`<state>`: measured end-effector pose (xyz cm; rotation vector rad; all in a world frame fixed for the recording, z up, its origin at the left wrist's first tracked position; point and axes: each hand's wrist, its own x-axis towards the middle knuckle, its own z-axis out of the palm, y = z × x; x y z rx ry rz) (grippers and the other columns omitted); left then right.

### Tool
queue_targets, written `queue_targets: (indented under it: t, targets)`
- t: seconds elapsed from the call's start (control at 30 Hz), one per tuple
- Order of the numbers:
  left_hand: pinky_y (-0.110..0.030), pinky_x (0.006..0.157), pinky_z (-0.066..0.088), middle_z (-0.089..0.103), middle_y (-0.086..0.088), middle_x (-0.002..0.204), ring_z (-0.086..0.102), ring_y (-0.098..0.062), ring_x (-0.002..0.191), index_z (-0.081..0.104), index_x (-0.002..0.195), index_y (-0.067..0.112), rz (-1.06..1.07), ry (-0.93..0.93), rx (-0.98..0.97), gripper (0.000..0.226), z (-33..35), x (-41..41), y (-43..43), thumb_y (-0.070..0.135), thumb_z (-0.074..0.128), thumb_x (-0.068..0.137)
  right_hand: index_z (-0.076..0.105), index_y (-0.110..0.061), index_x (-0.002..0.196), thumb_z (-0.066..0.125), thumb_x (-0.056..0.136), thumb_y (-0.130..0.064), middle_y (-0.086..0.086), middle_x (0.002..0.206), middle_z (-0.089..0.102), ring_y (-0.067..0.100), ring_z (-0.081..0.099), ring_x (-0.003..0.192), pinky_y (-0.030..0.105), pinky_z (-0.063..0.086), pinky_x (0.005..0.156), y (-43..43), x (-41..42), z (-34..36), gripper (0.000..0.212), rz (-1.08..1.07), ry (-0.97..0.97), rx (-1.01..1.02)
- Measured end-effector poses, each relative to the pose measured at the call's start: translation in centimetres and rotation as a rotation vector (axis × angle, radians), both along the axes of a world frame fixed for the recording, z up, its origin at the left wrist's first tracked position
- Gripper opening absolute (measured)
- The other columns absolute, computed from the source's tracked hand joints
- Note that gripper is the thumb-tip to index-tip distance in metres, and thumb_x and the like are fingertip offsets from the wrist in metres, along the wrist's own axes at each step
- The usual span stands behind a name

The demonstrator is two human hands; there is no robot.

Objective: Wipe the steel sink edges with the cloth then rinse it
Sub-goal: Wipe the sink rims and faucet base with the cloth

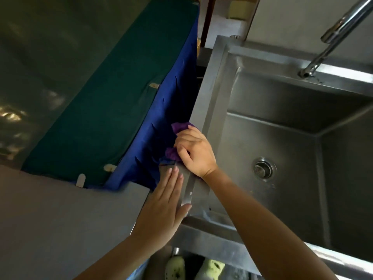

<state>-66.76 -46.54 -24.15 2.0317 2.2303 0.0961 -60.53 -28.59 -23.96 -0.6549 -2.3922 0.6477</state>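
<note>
A steel sink point(214, 81) fills the right half of the view, with a round drain point(263, 168) in its basin. My right hand point(194, 151) presses a purple cloth point(179, 127) against the sink's left edge, about halfway along it; the cloth shows above and to the left of my fingers. Just nearer to me, my left hand point(167, 201) lies flat on the same left edge, fingers together and stretched out, holding nothing. A chrome tap point(333, 35) rises from the sink's back rim at the top right.
A blue cloth point(171, 110) hangs beside the sink's left edge, under a green cover point(113, 93) held by white clips. A grey surface point(60, 215) lies at the lower left. Below the sink's front rim, pale green footwear point(175, 267) is visible.
</note>
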Motion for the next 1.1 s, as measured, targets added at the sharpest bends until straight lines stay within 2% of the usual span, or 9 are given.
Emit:
queue_targets:
  t: [0.17, 0.3, 0.47, 0.6, 0.73, 0.83, 0.93, 1.1]
  targets:
    - [-0.040, 0.109, 0.026, 0.022, -0.014, 0.156, 0.021, -0.026, 0.145, 0.023, 0.146, 0.002, 0.004, -0.043, -0.028, 0.068, -0.4, 0.5, -3.2, 0.051, 0.014, 0.099, 0.069, -0.013, 0.083, 0.039, 0.089, -0.024, 0.001, 0.094, 0.069, 0.021, 0.057, 0.108, 0.034, 0.026, 0.113, -2.9, 0.8, -0.4, 0.033, -0.013, -0.002, -0.020]
    - [-0.039, 0.112, 0.025, 0.024, -0.017, 0.155, 0.022, -0.027, 0.145, 0.028, 0.144, 0.000, -0.017, -0.014, -0.017, 0.068, -0.2, 0.4, -4.2, 0.049, 0.015, 0.100, 0.069, -0.014, 0.103, 0.040, 0.090, -0.029, 0.001, 0.116, 0.067, 0.021, 0.046, 0.126, 0.039, 0.017, 0.117, -5.2, 1.2, -0.5, 0.035, -0.041, -0.064, -0.052]
    - [-0.037, 0.114, 0.019, 0.023, -0.017, 0.155, 0.018, -0.025, 0.144, 0.028, 0.144, -0.001, 0.005, -0.001, -0.020, 0.068, 0.4, 1.0, -4.9, 0.048, 0.011, 0.100, 0.056, -0.013, 0.128, 0.037, 0.091, -0.033, 0.005, 0.142, 0.048, 0.025, 0.027, 0.140, 0.044, 0.007, 0.120, -7.5, 2.0, -0.4, 0.046, -0.124, -0.131, -0.108]
    - [-0.034, 0.116, 0.014, 0.026, -0.020, 0.153, 0.020, -0.026, 0.142, 0.028, 0.143, -0.004, 0.001, 0.011, -0.026, 0.070, 0.6, 1.1, -4.9, 0.048, 0.009, 0.099, 0.041, -0.011, 0.139, 0.031, 0.091, -0.040, 0.009, 0.154, 0.027, 0.025, 0.012, 0.145, 0.039, 0.000, 0.120, -9.1, 2.5, -0.3, 0.057, -0.216, -0.186, -0.152]
    - [-0.031, 0.117, 0.009, 0.017, -0.016, 0.156, 0.013, -0.022, 0.145, 0.020, 0.147, -0.001, -0.005, -0.037, -0.008, 0.071, 0.6, 1.1, -5.0, 0.050, 0.008, 0.099, 0.025, -0.007, 0.145, 0.021, 0.090, -0.042, 0.014, 0.157, 0.011, 0.025, 0.002, 0.146, 0.036, -0.003, 0.119, -10.2, 2.2, -0.2, 0.066, -0.373, -0.237, -0.231]
    - [-0.032, 0.117, 0.008, 0.015, -0.015, 0.157, 0.011, -0.022, 0.145, 0.016, 0.148, 0.000, -0.008, -0.048, -0.012, 0.071, 0.7, 1.0, -5.1, 0.050, 0.007, 0.098, 0.016, -0.007, 0.147, 0.011, 0.088, -0.045, 0.015, 0.157, 0.010, 0.025, 0.003, 0.147, 0.034, -0.004, 0.119, -11.0, 2.5, -0.1, 0.070, -0.423, -0.304, -0.255]
    - [-0.037, 0.115, 0.014, 0.015, -0.017, 0.157, 0.010, -0.023, 0.145, 0.016, 0.147, -0.001, -0.029, -0.074, -0.022, 0.074, 0.6, 0.9, -5.1, 0.053, 0.008, 0.097, 0.014, -0.008, 0.148, 0.015, 0.093, -0.043, 0.011, 0.158, 0.012, 0.021, 0.005, 0.147, 0.032, -0.005, 0.119, -11.6, 3.2, -0.1, 0.065, -0.424, -0.349, -0.277]
    - [-0.035, 0.116, 0.012, 0.023, -0.022, 0.153, 0.013, -0.025, 0.144, 0.027, 0.143, -0.004, -0.089, -0.109, -0.062, 0.079, 0.7, -0.2, -5.4, 0.057, 0.014, 0.096, 0.017, -0.005, 0.147, 0.005, 0.084, -0.049, 0.011, 0.156, 0.019, 0.021, 0.010, 0.146, 0.029, -0.004, 0.118, -13.9, 4.3, 1.0, 0.077, -0.402, -0.396, -0.309]
